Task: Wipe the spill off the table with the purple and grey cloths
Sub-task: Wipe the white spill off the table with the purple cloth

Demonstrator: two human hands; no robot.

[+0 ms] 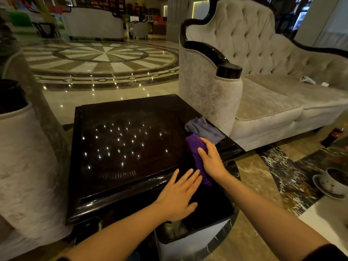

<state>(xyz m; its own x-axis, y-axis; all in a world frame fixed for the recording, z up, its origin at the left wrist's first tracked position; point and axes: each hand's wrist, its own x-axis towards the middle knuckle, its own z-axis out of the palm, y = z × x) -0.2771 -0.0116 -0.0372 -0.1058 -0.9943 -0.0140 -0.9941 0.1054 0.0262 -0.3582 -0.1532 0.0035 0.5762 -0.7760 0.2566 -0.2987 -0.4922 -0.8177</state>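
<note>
The dark glossy table (116, 147) fills the middle of the head view, its top reflecting small ceiling lights. I cannot make out a spill on it. A rolled purple cloth (195, 149) lies near the table's right front corner, with my right hand (211, 160) closed around it. Behind it, at the right edge, lies the crumpled grey cloth (204, 129), untouched. My left hand (178, 196) rests flat with fingers spread at the table's front edge, holding nothing.
A tufted beige sofa (273, 102) stands close to the table's right side. A white-sided bin (197, 234) sits below the front right corner. A cup on a saucer (333, 182) is at the far right. Another upholstered seat (24, 157) is at the left.
</note>
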